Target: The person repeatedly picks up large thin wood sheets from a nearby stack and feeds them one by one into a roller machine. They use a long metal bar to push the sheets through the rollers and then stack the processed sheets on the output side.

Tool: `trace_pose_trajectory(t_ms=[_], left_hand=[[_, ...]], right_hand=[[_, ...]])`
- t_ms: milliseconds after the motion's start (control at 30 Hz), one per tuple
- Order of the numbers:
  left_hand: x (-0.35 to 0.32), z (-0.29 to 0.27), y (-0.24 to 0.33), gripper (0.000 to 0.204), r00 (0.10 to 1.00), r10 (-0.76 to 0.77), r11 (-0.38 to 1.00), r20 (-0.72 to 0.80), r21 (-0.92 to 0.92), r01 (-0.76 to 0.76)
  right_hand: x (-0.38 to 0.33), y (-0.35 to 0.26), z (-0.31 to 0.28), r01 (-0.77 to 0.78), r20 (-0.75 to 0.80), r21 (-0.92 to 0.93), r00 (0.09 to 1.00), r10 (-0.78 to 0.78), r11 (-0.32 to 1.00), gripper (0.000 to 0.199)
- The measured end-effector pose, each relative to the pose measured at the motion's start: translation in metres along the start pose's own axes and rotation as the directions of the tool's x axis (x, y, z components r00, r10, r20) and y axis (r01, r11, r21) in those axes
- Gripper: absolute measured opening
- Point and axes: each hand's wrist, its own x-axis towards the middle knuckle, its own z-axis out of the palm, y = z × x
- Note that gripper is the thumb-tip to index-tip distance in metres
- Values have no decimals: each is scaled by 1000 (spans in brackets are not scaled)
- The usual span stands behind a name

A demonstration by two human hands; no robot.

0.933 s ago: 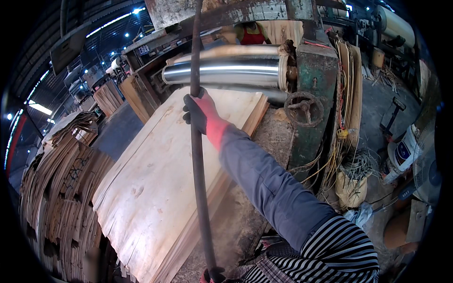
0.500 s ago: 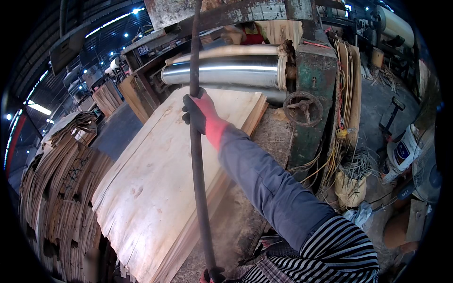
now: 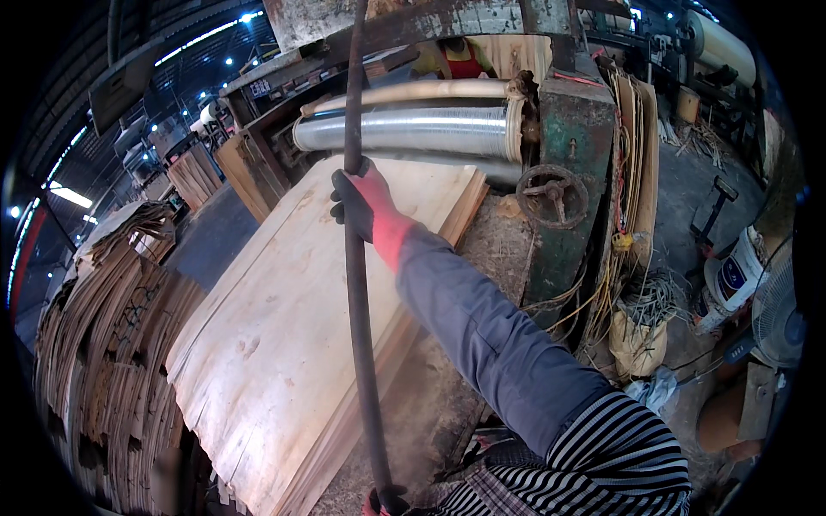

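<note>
A long dark metal rod [image 3: 356,284] runs almost upright through the middle of the view. My right hand [image 3: 366,205], in a red and black glove, is closed around the rod high up, arm stretched out in a grey sleeve. My left hand [image 3: 384,501], also gloved in red, grips the rod's lower end at the bottom edge and is mostly cut off. Under the rod lies a stack of pale wood veneer sheets [image 3: 284,344]. The rod's top reaches toward a machine with a shiny steel roller [image 3: 413,131].
A green machine frame with a rusty handwheel [image 3: 551,194] stands right of the stack. Piles of curled veneer [image 3: 103,344] fill the left side. Tangled cords, a sack and a white bucket [image 3: 731,277] lie on the floor at right. A person in red and yellow [image 3: 454,57] stands behind the roller.
</note>
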Motion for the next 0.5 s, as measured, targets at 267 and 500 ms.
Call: trace_pose_trajectory(t_ms=[267, 500], left_hand=[[-1, 0, 1, 14, 1000, -2, 1000, -3, 6, 2], [-3, 1, 1, 14, 1000, -3, 1000, -5, 14, 3]], right_hand=[[0, 1, 1, -2, 2, -2, 1000, 2, 1000, 37], [3, 6, 2, 33, -36, 48, 999, -31, 998, 23]])
